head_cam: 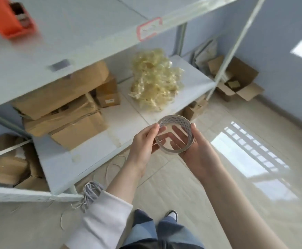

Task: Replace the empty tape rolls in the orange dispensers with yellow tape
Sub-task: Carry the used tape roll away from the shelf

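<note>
An empty tape roll (186, 129), a bare white cardboard ring with a lattice print inside, is held in front of the middle shelf. My left hand (144, 141) pinches its left rim with thumb and fingers. My right hand (195, 150) cups it from the right and below, fingers showing through the ring. An orange dispenser (4, 20) lies blurred on the top shelf at the far upper left, apart from both hands. No yellow tape roll is visible.
The white shelf unit (85, 47) fills the left. Its middle shelf carries brown cardboard boxes (65, 112) and a heap of pale yellow strips (155, 83). Open boxes (236, 81) stand on the tiled floor at back right. Grey cord (91, 193) hangs off the lower shelf corner.
</note>
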Motion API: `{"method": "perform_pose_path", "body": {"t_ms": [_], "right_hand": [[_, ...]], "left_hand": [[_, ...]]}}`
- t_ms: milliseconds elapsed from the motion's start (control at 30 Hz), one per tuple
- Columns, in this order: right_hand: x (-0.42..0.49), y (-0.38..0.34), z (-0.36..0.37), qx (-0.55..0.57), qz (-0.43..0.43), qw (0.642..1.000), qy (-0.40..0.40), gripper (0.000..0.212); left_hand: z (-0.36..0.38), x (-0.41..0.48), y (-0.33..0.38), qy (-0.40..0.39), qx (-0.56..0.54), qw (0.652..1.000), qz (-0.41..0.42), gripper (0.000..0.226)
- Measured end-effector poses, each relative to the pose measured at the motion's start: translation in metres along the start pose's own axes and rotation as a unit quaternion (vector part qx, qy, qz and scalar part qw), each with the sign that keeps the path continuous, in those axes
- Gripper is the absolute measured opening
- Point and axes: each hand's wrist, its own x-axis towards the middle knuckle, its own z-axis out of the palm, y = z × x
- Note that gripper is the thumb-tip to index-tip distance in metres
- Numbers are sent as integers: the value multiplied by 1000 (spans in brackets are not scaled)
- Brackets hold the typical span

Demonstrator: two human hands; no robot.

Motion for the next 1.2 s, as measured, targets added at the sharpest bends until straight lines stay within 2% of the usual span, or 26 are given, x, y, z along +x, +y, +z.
{"method": "perform_pose_path", "body": {"t_ms": [167,367,633,867,1000,1200], "right_hand": [[-24,-33,-76,68,-48,994,76,37],[-45,-66,-140,151,-123,965,174,27],[-19,-125,-184,228,-207,926,217,17],[34,-180,-198,238,-236,913,234,19],[60,-199,-207,246,-233,909,243,22],[92,-228,-230,264,-214,901,270,15]], "left_hand": [[88,9,-22,-96,25,994,-42,37],[175,18,-36,-206,73,973,-70,34],[259,74,-23,-314,108,941,-65,34],[305,147,3,-365,118,921,-74,37],[325,180,7,-374,132,914,-85,38],[356,218,3,-380,148,907,-109,38]]}}
